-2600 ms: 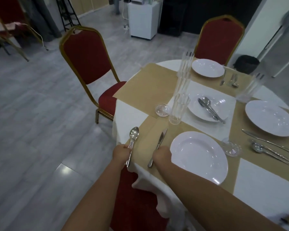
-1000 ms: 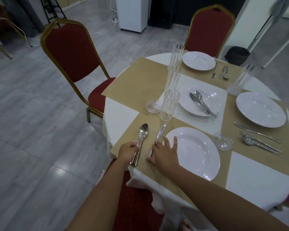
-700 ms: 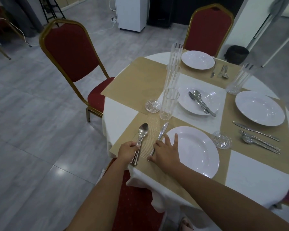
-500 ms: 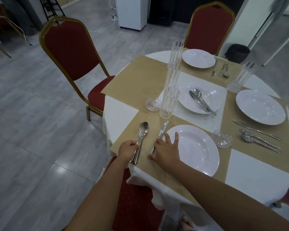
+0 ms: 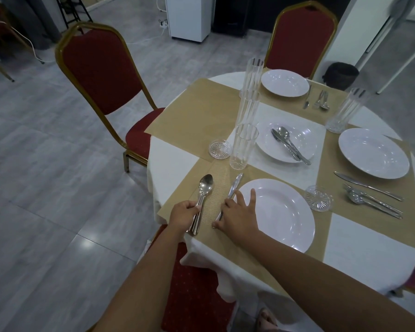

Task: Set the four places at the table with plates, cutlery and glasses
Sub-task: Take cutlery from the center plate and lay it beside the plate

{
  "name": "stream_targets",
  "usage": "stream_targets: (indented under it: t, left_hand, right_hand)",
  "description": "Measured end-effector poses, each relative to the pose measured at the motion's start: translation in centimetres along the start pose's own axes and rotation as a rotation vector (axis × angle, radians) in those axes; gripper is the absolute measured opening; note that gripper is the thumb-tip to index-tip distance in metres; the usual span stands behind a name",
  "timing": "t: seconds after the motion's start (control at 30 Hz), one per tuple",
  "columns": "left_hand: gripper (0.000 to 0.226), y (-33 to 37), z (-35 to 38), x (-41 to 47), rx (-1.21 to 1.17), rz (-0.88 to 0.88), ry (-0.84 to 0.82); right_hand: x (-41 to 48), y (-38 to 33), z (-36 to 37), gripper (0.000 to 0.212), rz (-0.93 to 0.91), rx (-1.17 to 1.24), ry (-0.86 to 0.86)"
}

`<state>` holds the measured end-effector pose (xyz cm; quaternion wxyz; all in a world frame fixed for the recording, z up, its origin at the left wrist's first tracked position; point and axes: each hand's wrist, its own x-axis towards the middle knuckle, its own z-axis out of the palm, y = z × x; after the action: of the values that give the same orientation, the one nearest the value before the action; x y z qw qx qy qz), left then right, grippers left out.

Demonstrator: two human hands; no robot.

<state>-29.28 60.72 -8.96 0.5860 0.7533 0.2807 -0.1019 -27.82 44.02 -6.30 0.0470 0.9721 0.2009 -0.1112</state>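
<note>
A white plate [image 5: 280, 212] lies on the tan mat nearest me. Left of it, my left hand [image 5: 185, 213] grips the handles of a spoon [image 5: 206, 184] and a fork stacked under it, both lying on the mat. My right hand [image 5: 237, 212] rests over the handle of a knife [image 5: 235, 184], its fingers spread straight and touching the plate's rim. A stack of tall glasses [image 5: 243, 147] stands beyond the knife. The middle plate [image 5: 304, 142] carries spare cutlery [image 5: 289, 144]. The right plate [image 5: 374, 153] and far plate [image 5: 284, 82] each have cutlery beside them.
Glass coasters [image 5: 219, 149] [image 5: 319, 198] sit on the mats. A ribbed glass [image 5: 345, 111] stands at the back right. Red chairs stand at the left [image 5: 101, 70], at the far side [image 5: 302, 37] and right under my arms.
My right hand has uncurled and spread its fingers onto the near plate's rim. Spoon, fork and knife sit slightly further onto the mat. Over the last second, hardly anything moved.
</note>
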Motion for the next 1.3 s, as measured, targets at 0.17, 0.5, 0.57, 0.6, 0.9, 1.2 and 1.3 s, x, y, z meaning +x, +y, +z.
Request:
stream_targets:
  t: [0.17,0.5,0.57,0.6,0.9,1.2,1.3]
  left_hand:
    - [0.013,-0.1,0.0,0.0,-0.006,-0.006,-0.005]
    - [0.007,0.0,-0.1,-0.1,-0.010,-0.015,-0.010]
    - [0.011,0.1,-0.1,-0.2,-0.004,-0.010,-0.011]
    - [0.012,0.2,-0.1,-0.2,-0.008,-0.010,-0.008]
    - [0.029,0.8,-1.3,-0.9,-0.112,-0.067,-0.074]
    - [0.022,3.0,-1.6,-1.4,-0.233,-0.062,-0.133]
    - [0.024,3.0,-1.3,-1.3,-0.221,-0.050,-0.144]
  right_hand:
    - [-0.1,0.0,0.2,0.068,-0.008,-0.013,0.001]
    - [-0.1,0.0,0.0,0.069,-0.010,-0.019,0.002]
    - [-0.1,0.0,0.0,0.068,-0.012,-0.024,-0.002]
    - [-0.1,0.1,0.0,0.067,-0.010,-0.022,-0.002]
    - [1.9,-0.8,-3.0,0.028,0.179,0.505,0.043]
    - [4.5,-1.9,-4.7,0.020,0.448,1.096,-0.176]
    - [4.7,-2.0,-4.6,0.017,0.562,1.313,-0.189]
